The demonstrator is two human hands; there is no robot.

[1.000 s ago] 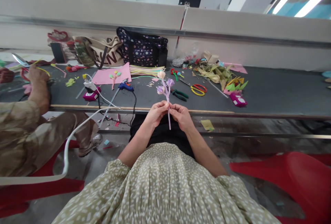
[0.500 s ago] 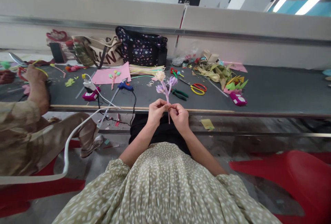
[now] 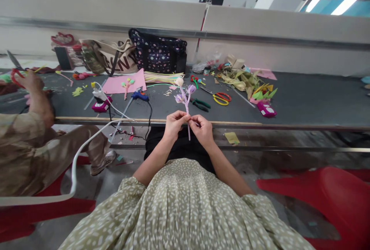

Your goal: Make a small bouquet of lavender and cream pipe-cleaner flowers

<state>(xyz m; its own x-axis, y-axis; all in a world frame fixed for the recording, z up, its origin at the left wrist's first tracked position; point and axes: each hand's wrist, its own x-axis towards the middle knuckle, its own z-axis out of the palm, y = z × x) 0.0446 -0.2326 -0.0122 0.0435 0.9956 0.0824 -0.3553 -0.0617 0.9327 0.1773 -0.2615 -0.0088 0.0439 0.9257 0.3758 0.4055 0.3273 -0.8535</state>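
Observation:
A small flower sprig [image 3: 187, 104] with a purple twisted stem stands upright between my hands, just over the table's front edge. It bears two purple blooms and a cream one at the top. My left hand [image 3: 175, 124] pinches the stem with thumb and fingertips. Touching it from the other side, my right hand [image 3: 202, 128] has its fingers closed on the lower stem, where a short purple strand shows. The stem's bottom end hangs below my fingers. Green-handled pliers [image 3: 200, 104] lie behind the sprig, and scissors [image 3: 221, 98] with red and yellow handles rest beyond them.
On the dark table [image 3: 306, 99] are a blue glue gun [image 3: 140, 95], a pink sheet [image 3: 112, 85], a magenta box [image 3: 266, 109], dried husks [image 3: 241, 81] and bags. A white cable [image 3: 75, 157] loops at left. A person's hand [image 3: 33, 81] holds red-handled scissors there. Red stools [image 3: 335, 200] flank me.
The sprig has turned slightly, and a strand now sticks out at my right hand's fingers. At far left, the other person's hand and scissors have shifted left.

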